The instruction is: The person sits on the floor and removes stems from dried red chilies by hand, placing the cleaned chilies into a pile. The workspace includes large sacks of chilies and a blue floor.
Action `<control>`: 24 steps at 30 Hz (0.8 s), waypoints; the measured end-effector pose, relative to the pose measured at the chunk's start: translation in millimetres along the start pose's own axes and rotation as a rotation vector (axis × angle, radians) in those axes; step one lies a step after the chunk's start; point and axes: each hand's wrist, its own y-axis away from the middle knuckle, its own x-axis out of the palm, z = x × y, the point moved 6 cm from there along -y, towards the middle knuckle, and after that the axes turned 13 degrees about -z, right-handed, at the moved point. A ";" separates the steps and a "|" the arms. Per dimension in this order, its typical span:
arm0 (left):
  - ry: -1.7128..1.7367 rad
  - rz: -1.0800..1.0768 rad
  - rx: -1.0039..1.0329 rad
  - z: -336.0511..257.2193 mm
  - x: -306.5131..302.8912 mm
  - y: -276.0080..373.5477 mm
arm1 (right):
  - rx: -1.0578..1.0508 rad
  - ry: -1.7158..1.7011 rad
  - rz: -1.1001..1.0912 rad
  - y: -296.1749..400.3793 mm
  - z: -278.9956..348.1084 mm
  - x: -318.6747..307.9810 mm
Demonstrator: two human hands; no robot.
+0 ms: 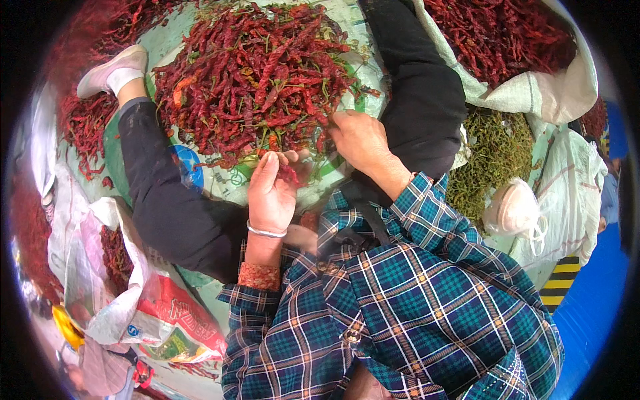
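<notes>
A heap of dried red chilli peppers (250,80), many with green stems, lies between my outstretched legs on a pale plastic sheet (367,102). My left hand (272,187), a silver bangle at its wrist, is raised at the heap's near edge. Between its thumb and fingers is a dried red chilli (287,173), partly covered by them. On the heap's right edge rests my right hand (361,142), knuckles up. Its fingertips are hidden among the peppers, so whether they grip one cannot be told.
Right of my leg lies a pile of green chilli stems (492,155), beside a tied white plastic bag (512,207). An open woven sack (540,95) of red chillies stands beyond it. Another sack (120,310) sits at left, near more loose chillies (85,125).
</notes>
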 end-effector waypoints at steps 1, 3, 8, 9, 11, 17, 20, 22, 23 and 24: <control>-0.014 0.014 -0.014 0.0 -0.7 0.4 | 0.031 -0.066 0.005 -0.1 -0.7 -0.9; -0.042 0.044 -0.046 0.3 -1.3 2.0 | 0.096 -0.195 0.013 -1.0 -5.0 -11.4; -0.725 0.005 0.285 -11.2 15.6 15.5 | 0.031 -0.349 0.167 15.1 12.6 -40.8; -0.931 0.084 0.510 -14.7 29.1 19.5 | 0.008 -0.318 0.168 20.5 16.2 -44.3; -1.156 0.254 0.882 -14.7 56.1 32.5 | -0.034 -0.256 0.164 30.5 24.1 -52.8; -1.291 0.389 1.160 -0.3 72.6 31.0 | -0.227 -0.092 0.111 35.3 41.1 -76.0; -1.376 0.238 1.296 -0.7 91.0 27.0 | -0.143 -0.031 0.016 27.2 44.3 -79.9; -1.354 0.212 1.307 -3.5 108.7 32.8 | -0.064 0.029 -0.101 21.2 35.3 -87.4; -1.346 0.200 1.277 -3.6 108.9 29.1 | -0.026 0.060 -0.163 14.9 28.3 -90.0; -1.343 0.191 1.243 -8.5 110.1 33.8 | 0.016 0.063 -0.211 10.5 23.2 -89.3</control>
